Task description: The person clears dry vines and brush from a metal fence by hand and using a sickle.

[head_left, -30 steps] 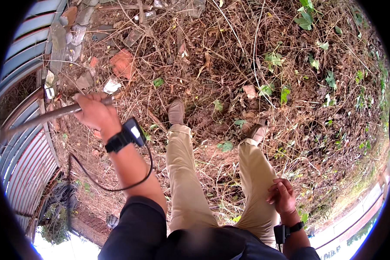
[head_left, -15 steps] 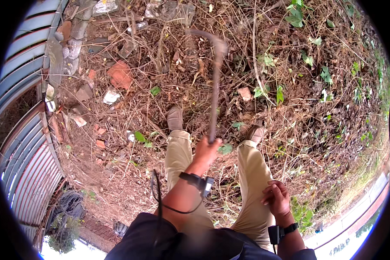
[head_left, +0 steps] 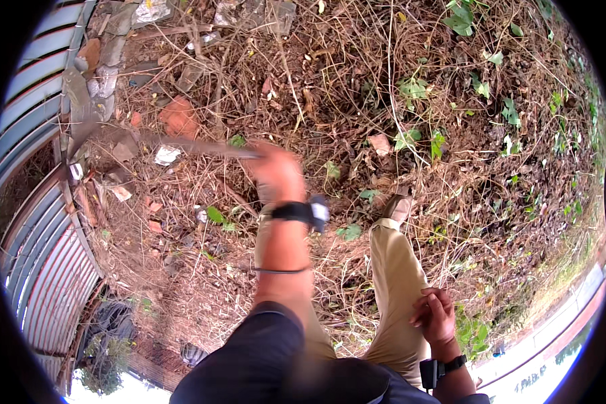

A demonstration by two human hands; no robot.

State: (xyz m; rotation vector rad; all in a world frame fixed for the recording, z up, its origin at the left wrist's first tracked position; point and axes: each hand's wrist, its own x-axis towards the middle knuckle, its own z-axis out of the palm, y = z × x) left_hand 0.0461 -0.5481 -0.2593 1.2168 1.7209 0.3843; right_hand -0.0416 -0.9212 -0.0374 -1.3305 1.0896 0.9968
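Our left hand is wrapped round the near end of a long, slim, brown-shafted hand tool, while our right hand hangs half-open beside the beige trouser-clad right leg, fingers loosely bent, with nothing visible in them. The tool lies wholly to the left of our grip: its long axis runs almost straight across the view, rising slightly toward the far end. That end, blurred and seemingly curved, shows near the foot of the grey-blue corrugated metal fence; we cannot tell whether it touches anything. Along its length, the shaft passes in view between a rough orange-red brick chunk and a flat white scrap. Our left hand alone bears on the tool, and our right is well apart from it, lower and across the body. Beyond the hands spreads ground covered with dry brown stems, and a brown shoe stands on it.
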